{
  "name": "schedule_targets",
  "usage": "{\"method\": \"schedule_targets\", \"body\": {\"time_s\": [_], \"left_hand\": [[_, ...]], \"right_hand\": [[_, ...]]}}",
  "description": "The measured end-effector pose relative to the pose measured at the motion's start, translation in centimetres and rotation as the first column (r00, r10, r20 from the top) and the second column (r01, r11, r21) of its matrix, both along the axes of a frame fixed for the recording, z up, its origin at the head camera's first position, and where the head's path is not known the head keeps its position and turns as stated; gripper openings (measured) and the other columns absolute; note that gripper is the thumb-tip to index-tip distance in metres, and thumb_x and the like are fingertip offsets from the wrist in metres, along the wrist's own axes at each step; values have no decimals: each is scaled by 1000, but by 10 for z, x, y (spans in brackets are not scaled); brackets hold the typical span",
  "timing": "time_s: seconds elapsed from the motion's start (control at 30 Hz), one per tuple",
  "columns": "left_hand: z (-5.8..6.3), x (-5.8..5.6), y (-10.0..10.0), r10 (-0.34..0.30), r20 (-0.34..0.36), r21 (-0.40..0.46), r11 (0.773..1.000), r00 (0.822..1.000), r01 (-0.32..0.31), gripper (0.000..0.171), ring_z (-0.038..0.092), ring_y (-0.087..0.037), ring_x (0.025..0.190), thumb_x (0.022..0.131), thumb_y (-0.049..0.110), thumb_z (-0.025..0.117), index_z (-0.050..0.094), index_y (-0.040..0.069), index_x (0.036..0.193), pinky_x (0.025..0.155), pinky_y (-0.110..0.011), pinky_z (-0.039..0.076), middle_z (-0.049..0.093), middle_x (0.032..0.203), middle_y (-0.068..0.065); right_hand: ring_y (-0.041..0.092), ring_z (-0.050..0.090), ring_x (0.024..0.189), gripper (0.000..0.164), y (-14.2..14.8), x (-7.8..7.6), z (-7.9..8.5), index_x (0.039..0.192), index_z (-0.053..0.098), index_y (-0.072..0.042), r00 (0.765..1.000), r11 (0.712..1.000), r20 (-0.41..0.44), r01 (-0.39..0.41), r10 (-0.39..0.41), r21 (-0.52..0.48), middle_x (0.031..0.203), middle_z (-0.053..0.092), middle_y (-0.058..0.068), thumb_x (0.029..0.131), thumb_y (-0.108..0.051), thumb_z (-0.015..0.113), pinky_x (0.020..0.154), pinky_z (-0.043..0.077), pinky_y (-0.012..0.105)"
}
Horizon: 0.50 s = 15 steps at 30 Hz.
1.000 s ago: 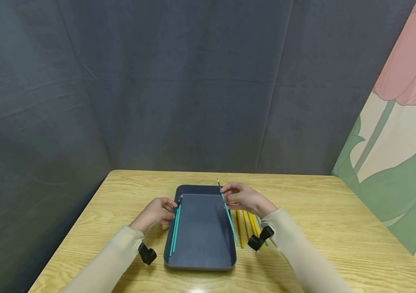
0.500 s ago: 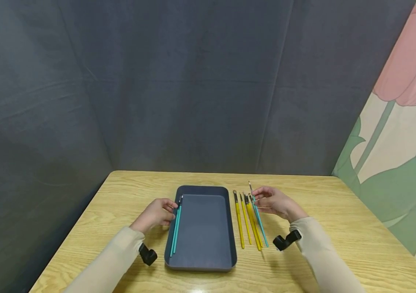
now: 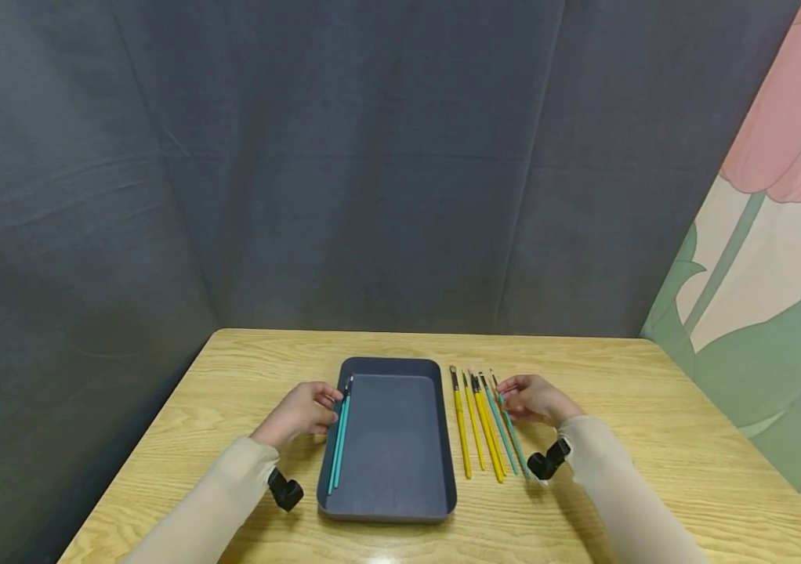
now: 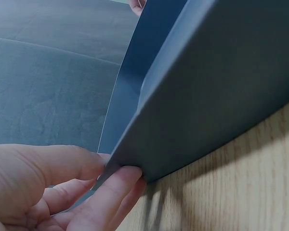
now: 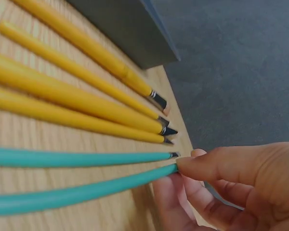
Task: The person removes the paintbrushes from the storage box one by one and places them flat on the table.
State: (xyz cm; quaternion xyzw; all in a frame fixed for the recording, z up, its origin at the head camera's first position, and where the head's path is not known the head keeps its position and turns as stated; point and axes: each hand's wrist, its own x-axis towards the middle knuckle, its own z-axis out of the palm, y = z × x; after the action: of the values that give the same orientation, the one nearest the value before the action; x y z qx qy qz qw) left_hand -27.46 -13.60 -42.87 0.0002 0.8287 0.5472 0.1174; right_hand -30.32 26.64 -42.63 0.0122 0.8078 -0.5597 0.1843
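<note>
A teal paintbrush [image 3: 516, 436] lies slanted at the right end of the row of brushes, and my right hand [image 3: 533, 399] pinches it near its upper end. In the right wrist view, thumb and fingers meet on the teal handle [image 5: 86, 190]. My left hand [image 3: 304, 408] grips the left rim of a dark grey tray [image 3: 396, 446]. The left wrist view has the thumb at the rim and fingers against the outer wall [image 4: 192, 96]. Along the tray's left side lie two teal paintbrushes [image 3: 338, 450].
Right of the tray, several yellow paintbrushes [image 3: 462, 431] lie side by side on the wooden table [image 3: 654, 439], with another teal paintbrush [image 3: 501, 427] between them and the held one. A dark curtain [image 3: 372, 172] hangs behind the table; a flower-painted wall [image 3: 781, 313] stands at right.
My right hand has moved right from over the tray's right edge, carrying the teal paintbrush past the yellow ones and lowering it beside the other teal one. The left hand has stayed put.
</note>
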Motion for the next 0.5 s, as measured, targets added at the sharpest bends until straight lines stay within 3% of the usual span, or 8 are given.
{"method": "schedule_targets", "body": {"time_s": [0.5], "left_hand": [[0,-1,-1,-8,-3,-5,1000,1000,8,33,57,-20,73,82,-13,62,61,-4,113,63,-33,56,55,98,-16]], "right_hand": [[14,60,74,31,1,-12,-7,118,53,9,999,994,12,39,-41,101,92,58,11,88,9,57,66,55,28]]}}
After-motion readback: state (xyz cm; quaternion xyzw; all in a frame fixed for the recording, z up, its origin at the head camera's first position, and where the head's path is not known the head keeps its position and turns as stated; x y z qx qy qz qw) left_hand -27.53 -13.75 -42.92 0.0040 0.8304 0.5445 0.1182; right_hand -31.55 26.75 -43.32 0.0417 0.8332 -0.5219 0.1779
